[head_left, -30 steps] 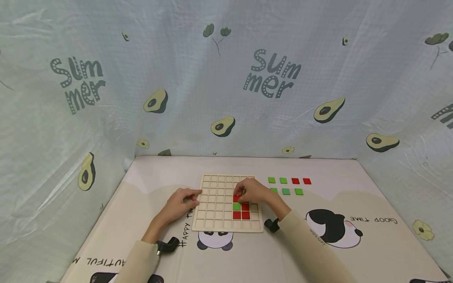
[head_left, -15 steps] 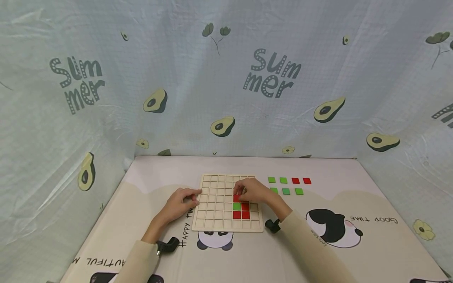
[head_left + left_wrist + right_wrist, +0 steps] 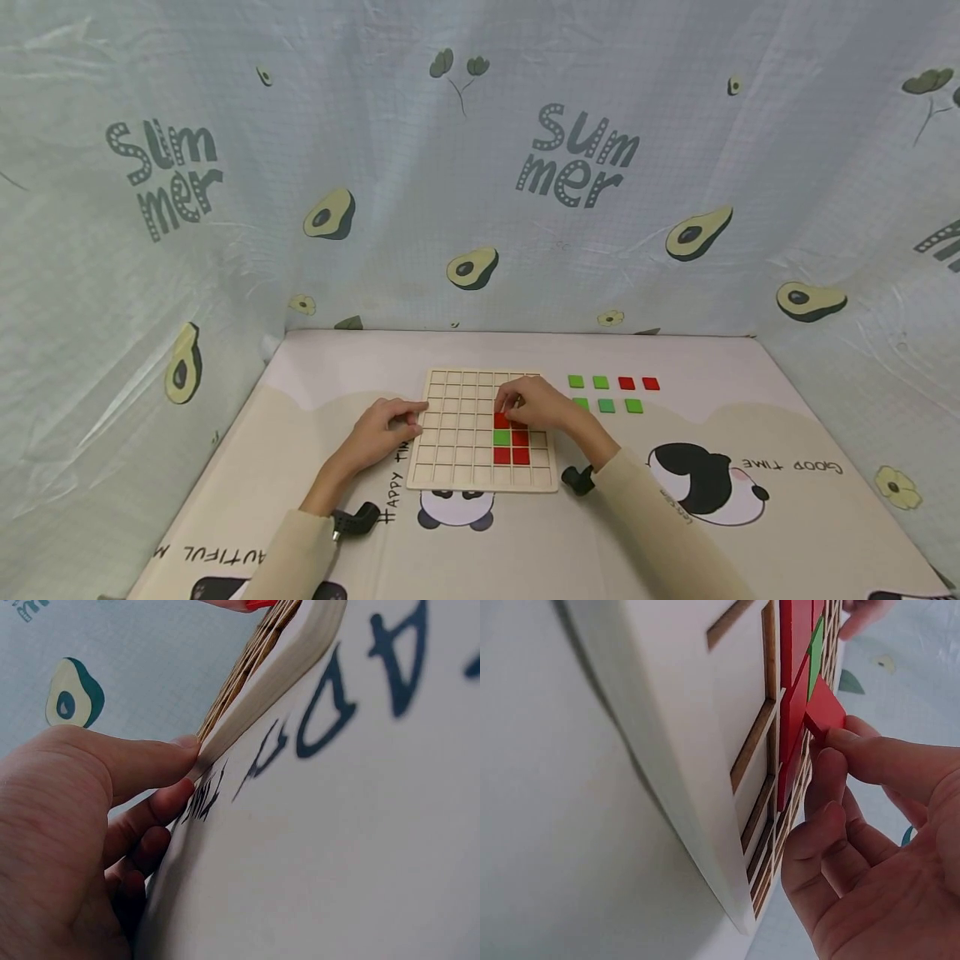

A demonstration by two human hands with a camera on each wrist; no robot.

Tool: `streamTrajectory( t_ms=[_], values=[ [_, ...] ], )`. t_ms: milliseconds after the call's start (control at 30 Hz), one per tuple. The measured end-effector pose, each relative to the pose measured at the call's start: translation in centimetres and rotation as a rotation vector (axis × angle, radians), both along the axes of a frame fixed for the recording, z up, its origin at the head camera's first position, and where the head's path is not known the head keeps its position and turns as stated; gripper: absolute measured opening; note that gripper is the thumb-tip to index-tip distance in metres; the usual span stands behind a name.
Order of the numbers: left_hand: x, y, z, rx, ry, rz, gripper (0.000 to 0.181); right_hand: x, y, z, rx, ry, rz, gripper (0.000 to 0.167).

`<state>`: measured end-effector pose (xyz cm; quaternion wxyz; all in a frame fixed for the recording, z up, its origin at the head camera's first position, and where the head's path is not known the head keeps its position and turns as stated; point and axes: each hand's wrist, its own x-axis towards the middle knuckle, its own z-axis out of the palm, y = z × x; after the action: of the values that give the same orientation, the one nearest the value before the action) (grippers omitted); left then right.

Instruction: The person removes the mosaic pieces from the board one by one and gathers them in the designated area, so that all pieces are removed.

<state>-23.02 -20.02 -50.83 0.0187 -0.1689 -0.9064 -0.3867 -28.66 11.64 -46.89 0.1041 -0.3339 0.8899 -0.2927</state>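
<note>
The pale wooden grid board [image 3: 454, 458] lies flat on the table, with red tiles [image 3: 521, 457] and a green tile [image 3: 502, 438] set in its right-hand cells. At the board's left edge, my left hand [image 3: 378, 433] touches the rim with thumb and fingertips, the remaining fingers loosely bent in the left wrist view. Over the right part of the board, my right hand [image 3: 536, 404] pinches a red square tile [image 3: 826, 711] between thumb and fingers. That tile is tilted, its lower edge against the grid beside the placed tiles. Some cells are hidden under the right hand.
Right of the board lie loose green tiles [image 3: 607, 406] and red tiles [image 3: 651, 384] in two rows, one partly hidden by my right hand. A printed cloth [image 3: 525, 550] covers the table. Patterned curtains [image 3: 465, 167] hang behind and at both sides.
My right thumb has shifted slightly up and back at the red tile, showing a little more of it. The left hand and board stay where they were.
</note>
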Motion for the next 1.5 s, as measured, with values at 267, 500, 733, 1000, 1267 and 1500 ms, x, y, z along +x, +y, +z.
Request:
streamTrajectory(
  t_ms=[267,500,733,1000,1267,1500],
  values=[
    [0.0,0.1,0.1,0.001,-0.002,-0.001,0.041,0.1,0.5,0.4,-0.019,-0.023,-0.027,0.017],
    [0.1,0.0,0.1,0.002,0.003,-0.003,0.04,0.0,1.5,1.5,-0.042,-0.054,-0.061,0.016],
    [0.1,0.0,0.1,0.0,-0.008,0.009,0.04,-0.2,3.2,2.4,-0.07,-0.039,-0.076,0.013],
    [0.0,0.1,0.1,-0.001,-0.014,0.01,0.04,-0.2,6.2,2.9,-0.081,-0.061,-0.146,0.016],
    [0.2,0.0,0.2,0.007,-0.004,0.003,0.039,-0.4,10.4,3.1,-0.085,-0.039,-0.204,0.016],
    [0.1,0.0,0.2,0.021,-0.008,-0.007,0.039,-0.1,14.1,3.0,-0.098,-0.032,-0.254,0.017]
  ],
)
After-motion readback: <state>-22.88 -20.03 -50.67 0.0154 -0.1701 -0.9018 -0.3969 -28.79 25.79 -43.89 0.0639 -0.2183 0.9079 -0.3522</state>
